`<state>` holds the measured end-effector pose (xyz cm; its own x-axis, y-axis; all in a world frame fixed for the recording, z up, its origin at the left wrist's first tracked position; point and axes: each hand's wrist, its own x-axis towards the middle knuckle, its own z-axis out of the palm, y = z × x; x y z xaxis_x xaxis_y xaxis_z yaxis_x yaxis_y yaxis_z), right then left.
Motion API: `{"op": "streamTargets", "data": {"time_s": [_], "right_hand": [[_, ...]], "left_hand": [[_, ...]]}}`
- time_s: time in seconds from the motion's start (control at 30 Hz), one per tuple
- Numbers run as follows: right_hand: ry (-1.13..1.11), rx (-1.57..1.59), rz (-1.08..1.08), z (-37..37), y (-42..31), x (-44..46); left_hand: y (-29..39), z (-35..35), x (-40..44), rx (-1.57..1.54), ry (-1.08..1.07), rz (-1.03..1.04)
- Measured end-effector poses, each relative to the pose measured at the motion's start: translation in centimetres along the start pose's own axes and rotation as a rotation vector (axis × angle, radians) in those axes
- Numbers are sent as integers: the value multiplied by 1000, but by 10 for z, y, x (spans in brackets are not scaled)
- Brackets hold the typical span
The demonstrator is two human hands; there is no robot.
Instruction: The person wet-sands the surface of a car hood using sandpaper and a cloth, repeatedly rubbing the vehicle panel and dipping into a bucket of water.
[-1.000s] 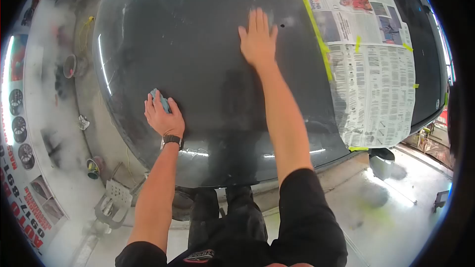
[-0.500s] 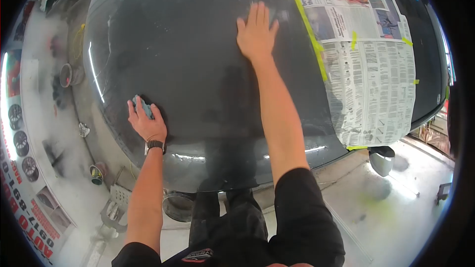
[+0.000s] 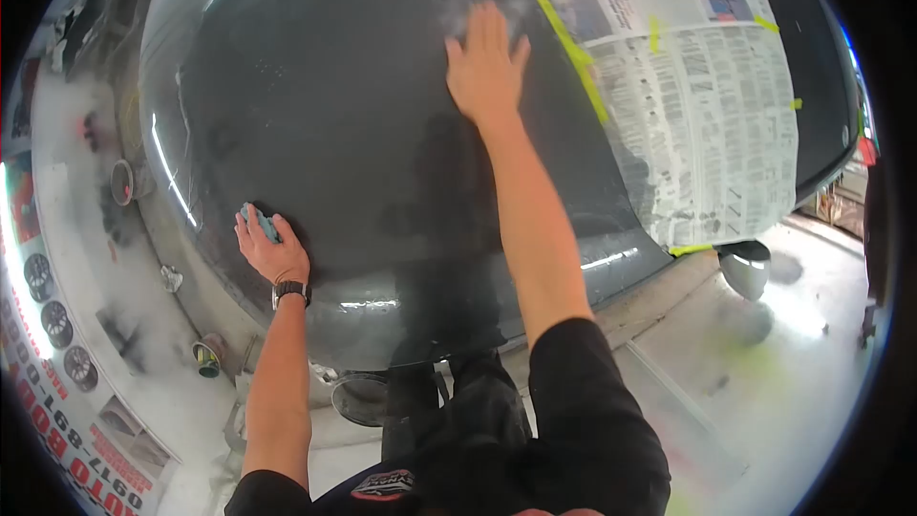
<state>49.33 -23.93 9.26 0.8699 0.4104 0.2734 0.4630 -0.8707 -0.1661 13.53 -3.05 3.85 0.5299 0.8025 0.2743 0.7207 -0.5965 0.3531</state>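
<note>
A dark grey car hood [image 3: 334, 115] spreads beneath both of my hands, glossy toward its edges and duller across the middle. My left hand [image 3: 277, 256], with a dark watch at the wrist, rests near the hood's left side. Its fingers curl over a crumpled blue-grey cloth or sponge [image 3: 259, 223]; which of the two I cannot tell. Farther up the panel, my right hand [image 3: 485, 72] lies flat with thumb and little finger spread. A whitish haze and small pale specks show on the paint around its fingertips.
Taped newspaper [image 3: 707, 124] covers the area right of the hood, bordered by yellow-green tape [image 3: 564, 33]. A side mirror [image 3: 744, 268] juts out at lower right. On the left floor stand a small can [image 3: 209, 355] and a round container [image 3: 123, 182], near a printed banner [image 3: 67, 420].
The view has turned slightly, shifting the newspaper left and the mirror upward. Both hands keep nearly the same places on the hood. More whitish haze shows by my right fingertips.
</note>
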Motion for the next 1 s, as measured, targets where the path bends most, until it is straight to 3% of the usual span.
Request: {"op": "streamTargets", "data": {"time_s": [0.13, 0.23, 0.33, 0.4, 0.53, 0.6, 0.7, 0.83, 0.93, 1.0], "right_hand": [[-239, -146, 476, -80, 34, -164], [-43, -180, 548, -48, 26, -136], [52, 68, 272, -22, 9, -11], [264, 21, 149, 18, -2, 40], [-99, 78, 237, -45, 33, -34], [-79, -78, 396, -43, 47, -99], [82, -79, 571, -19, 26, -79], [91, 103, 413, 9, 11, 27], [-26, 149, 329, -19, 23, 10], [7, -10, 406, -20, 30, -38]], "left_hand": [[-2, 1, 1, 3, 10, 18], [-7, -3, -3, 26, 1, 19], [-7, 1, 0, 8, 15, 36], [-3, -2, -2, -9, 12, 37], [-4, 0, 0, 5, 4, 27], [-6, 0, -1, 26, -3, 2], [-7, -1, -2, 28, -5, 16], [-8, 1, -3, -2, -3, -5], [-3, -1, 0, -7, -6, 2], [-4, -2, 0, 18, -15, -14]]}}
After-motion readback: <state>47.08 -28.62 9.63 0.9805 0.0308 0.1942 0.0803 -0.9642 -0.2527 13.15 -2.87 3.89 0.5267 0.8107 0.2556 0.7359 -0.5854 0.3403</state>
